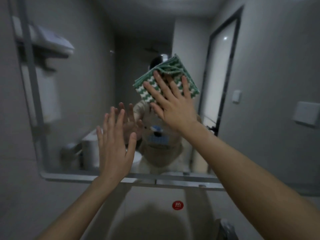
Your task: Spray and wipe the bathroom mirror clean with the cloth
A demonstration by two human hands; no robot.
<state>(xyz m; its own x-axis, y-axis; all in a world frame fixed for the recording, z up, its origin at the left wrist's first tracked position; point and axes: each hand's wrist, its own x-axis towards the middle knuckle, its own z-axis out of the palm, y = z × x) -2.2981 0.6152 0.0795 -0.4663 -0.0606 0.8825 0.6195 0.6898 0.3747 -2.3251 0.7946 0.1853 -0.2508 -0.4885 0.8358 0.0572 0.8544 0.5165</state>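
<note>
cloth pressed flat on the mirror

the right hand (173,108) is pressing a green and white cloth (166,78) against the mirror (86,84), fingers spread straight over it, not curled round it. the cloth is sitting folded, high on the glass near its middle. the left hand (115,144) is holding nothing, fingers straight, its fingertips meeting their reflection lower left of the cloth. a sink (155,213) is lying below.

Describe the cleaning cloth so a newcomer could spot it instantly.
Start at the wall mirror above the basin. Near its centre, the right hand presses a folded cloth flat against the glass. It alone is patterned: green-and-white zigzag stripes with green edging.
</note>
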